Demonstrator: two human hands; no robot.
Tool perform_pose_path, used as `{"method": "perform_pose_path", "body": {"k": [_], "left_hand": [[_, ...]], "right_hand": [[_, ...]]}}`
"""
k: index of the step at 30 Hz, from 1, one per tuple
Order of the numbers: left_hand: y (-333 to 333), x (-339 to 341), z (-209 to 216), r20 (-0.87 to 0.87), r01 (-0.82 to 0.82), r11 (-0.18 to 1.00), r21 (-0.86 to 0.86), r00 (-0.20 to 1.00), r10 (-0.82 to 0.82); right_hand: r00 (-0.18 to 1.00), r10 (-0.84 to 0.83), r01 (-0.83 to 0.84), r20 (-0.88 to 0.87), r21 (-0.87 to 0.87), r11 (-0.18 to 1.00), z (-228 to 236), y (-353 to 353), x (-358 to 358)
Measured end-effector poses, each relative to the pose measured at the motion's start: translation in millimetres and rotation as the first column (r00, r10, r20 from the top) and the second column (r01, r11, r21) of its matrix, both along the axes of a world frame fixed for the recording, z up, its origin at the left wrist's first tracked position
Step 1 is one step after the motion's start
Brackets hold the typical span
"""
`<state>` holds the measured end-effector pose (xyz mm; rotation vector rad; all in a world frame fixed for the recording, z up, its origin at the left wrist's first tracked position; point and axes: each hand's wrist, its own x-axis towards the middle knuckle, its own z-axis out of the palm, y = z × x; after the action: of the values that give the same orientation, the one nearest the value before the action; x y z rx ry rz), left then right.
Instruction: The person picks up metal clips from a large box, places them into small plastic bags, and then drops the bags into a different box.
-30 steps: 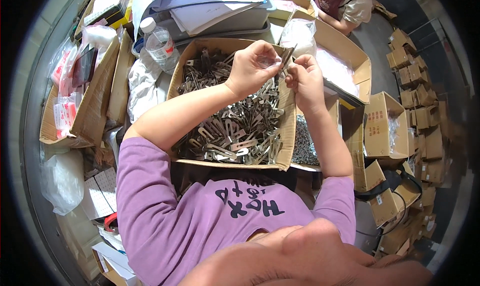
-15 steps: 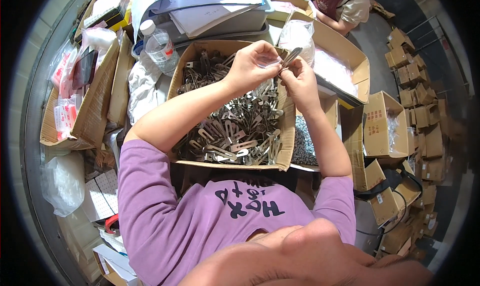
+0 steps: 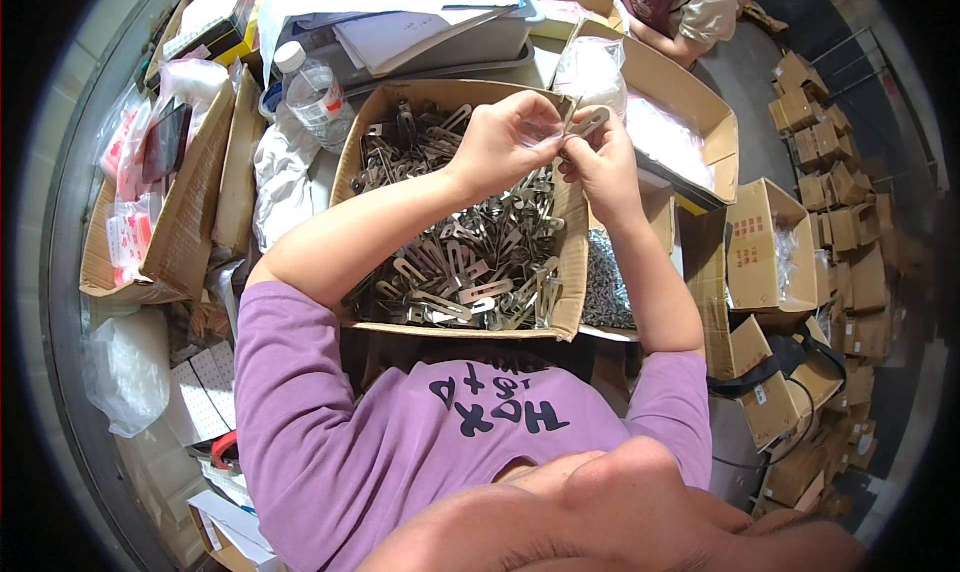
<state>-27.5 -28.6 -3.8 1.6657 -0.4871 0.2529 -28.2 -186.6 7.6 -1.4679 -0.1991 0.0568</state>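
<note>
Over the far right of a cardboard box [image 3: 572,307] full of loose metal hair clips [image 3: 470,262], my two hands meet. My left hand [image 3: 500,144] is closed on a small piece of clear plastic, apparently a bag [image 3: 538,133]. Between the thumb and fingers of my right hand [image 3: 604,170] is a slotted metal hair clip [image 3: 588,124], its end pointing up and to the right. The clip's lower end sits against the left fingertips; whether it is inside the plastic cannot be made out.
A plastic bottle [image 3: 318,102] stands left of the clip box, beside a white cloth [image 3: 285,187]. Papers [image 3: 400,37] lie on a grey bin behind. To the right are a box of small metal parts [image 3: 606,282] and cartons [image 3: 765,247]. Another person [image 3: 690,12] is at the upper right.
The clip in my right hand has turned, now showing its slotted flat face. Both hands stay at nearly the same place. The papers behind have shifted in view.
</note>
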Motion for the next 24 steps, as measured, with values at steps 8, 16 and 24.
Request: {"method": "perform_pose_path", "body": {"k": [8,16,24], "left_hand": [[11,11,3,-0.218,0.101,0.968,-0.228,0.964,-0.152],[6,7,-1,-0.150,0.200,0.978,-0.052,0.967,-0.206],[8,7,3,-0.192,0.230,0.971,-0.059,0.952,-0.237]], "right_hand": [[0.991,0.134,-0.133,0.027,-0.040,0.990,-1,-11,5],[0.975,0.148,-0.119,0.168,-0.173,0.978,0,-18,5],[0.986,0.092,-0.068,0.140,-0.173,0.983,8,-15,-1]]}}
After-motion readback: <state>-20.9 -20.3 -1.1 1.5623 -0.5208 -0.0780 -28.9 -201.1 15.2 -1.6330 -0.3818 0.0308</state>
